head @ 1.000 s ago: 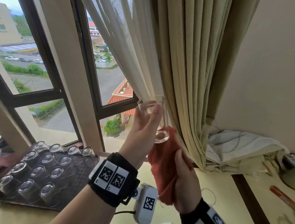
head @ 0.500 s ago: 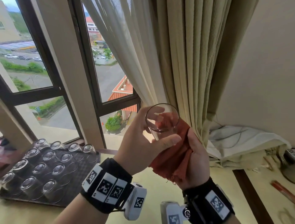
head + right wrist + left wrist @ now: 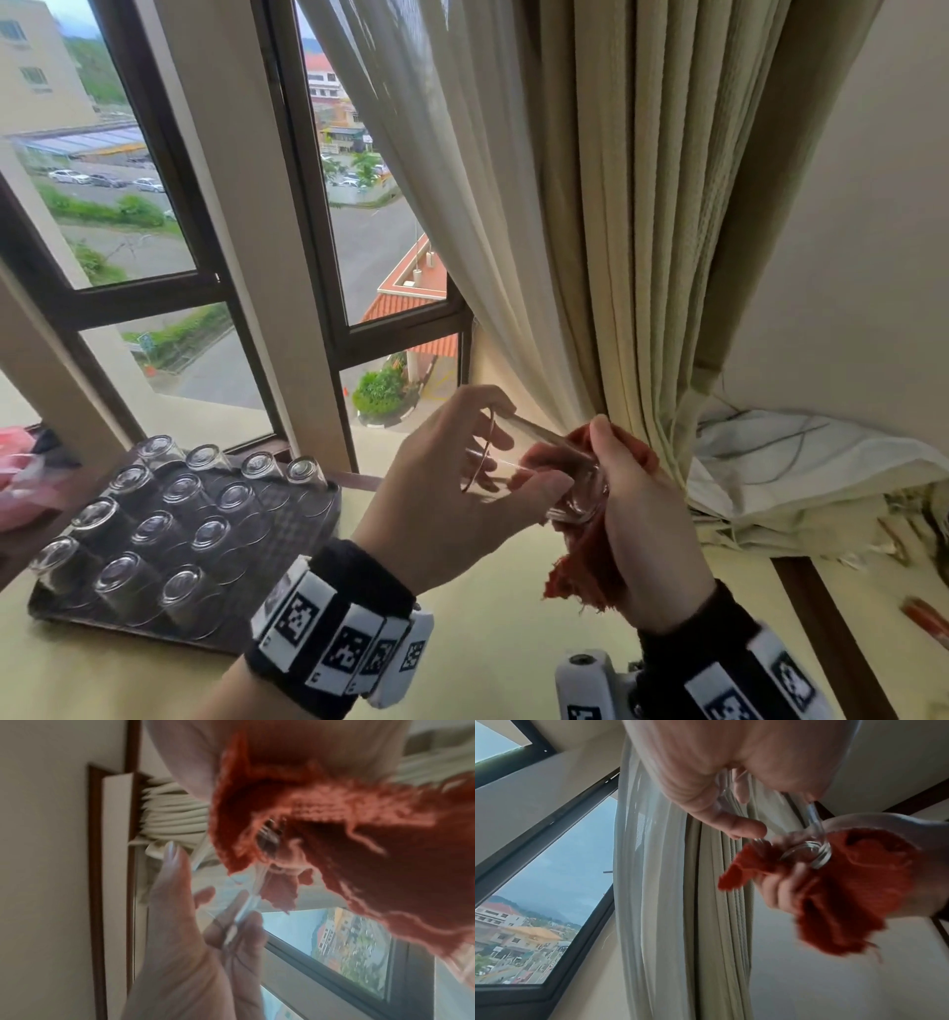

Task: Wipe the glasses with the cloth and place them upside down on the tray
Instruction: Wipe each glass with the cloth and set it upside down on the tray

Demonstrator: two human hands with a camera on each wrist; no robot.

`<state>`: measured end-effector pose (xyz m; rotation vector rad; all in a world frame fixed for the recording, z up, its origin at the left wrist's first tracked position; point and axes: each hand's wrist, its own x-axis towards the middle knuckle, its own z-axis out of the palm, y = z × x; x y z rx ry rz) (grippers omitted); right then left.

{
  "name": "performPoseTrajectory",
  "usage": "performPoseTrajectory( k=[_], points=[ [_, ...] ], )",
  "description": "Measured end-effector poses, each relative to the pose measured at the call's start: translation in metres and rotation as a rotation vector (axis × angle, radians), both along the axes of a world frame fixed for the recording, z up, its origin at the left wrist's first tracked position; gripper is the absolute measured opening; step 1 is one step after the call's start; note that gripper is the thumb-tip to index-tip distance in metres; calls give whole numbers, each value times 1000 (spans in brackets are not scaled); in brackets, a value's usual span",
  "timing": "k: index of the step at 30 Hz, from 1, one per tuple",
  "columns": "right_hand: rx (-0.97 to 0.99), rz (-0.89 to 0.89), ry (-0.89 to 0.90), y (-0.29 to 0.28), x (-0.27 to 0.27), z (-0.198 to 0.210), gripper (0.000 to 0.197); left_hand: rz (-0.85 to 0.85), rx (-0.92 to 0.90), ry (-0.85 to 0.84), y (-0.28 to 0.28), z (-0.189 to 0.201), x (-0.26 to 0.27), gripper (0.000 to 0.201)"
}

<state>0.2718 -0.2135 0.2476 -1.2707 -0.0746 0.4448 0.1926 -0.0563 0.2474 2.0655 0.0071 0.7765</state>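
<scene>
I am seeing the glass point(image 3: 534, 470) lying on its side in mid-air, base against the red cloth point(image 3: 590, 560). My left hand point(image 3: 452, 493) is pinching its wall; my right hand point(image 3: 637, 519) is gripping the cloth around the base. The tray point(image 3: 287, 545) is sitting at left, carrying inverted glasses point(image 3: 154, 529).
</scene>
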Motion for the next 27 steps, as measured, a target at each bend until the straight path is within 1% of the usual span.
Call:
performPoseTrajectory(
  k=[2,3,5,6,7,8,10,11,12,13,15,16,17,18,19,20,21,22,23,25,27],
  points=[
    [31,-12,9,1,-1,5,70,-3,13,-103,-5,-8,1,57],
    [63,2,29,1,-1,9,72,-5,14,-141,-7,-12,1,58],
    [132,40,38,-3,-2,14,59,10,-54,-143,-13,-13,2,52],
    [155,30,2,-5,-4,16,53,33,-132,-108,-16,-12,3,49],
    [159,22,-79,-4,-8,17,49,55,-233,-71,-19,-9,4,47],
    [149,-9,-200,-1,-12,15,43,65,-348,-48,-21,-7,7,48],
    [114,-39,-542,6,-24,9,33,77,-551,-36,-23,-1,12,48],
    [66,-57,-710,10,-27,3,34,94,-610,-29,-24,2,15,48],
    [15,-75,-850,14,-29,-4,37,111,-644,-19,-25,7,17,48],
    [-30,-85,-948,16,-30,-10,41,132,-660,-10,-25,9,19,49],
    [-87,-109,-1063,18,-26,-12,46,151,-645,2,-27,15,21,53],
    [-95,-113,-1075,16,-20,-11,46,149,-603,-8,-28,16,20,52],
    [-89,-108,-1038,13,-14,-6,43,145,-536,-20,-29,15,18,50],
    [-69,-95,-949,9,-7,-2,39,136,-460,-31,-31,13,16,46],
    [-42,-65,-794,5,-1,8,36,124,-385,-45,-32,10,13,42],
    [-2,-20,-578,3,4,18,39,116,-321,-61,-33,8,11,38],
    [31,23,-343,1,8,23,49,115,-267,-88,-33,5,10,37],
    [60,56,-168,-1,11,27,60,116,-226,-126,-32,4,10,37],
    [100,84,-55,-2,10,30,63,121,-197,-166,-31,3,10,39],
    [202,124,47,-2,4,29,60,157,-176,-223,-29,2,13,41],
    [287,135,142,-2,-8,24,57,218,-183,-233,-25,-1,17,41]
  ],
)
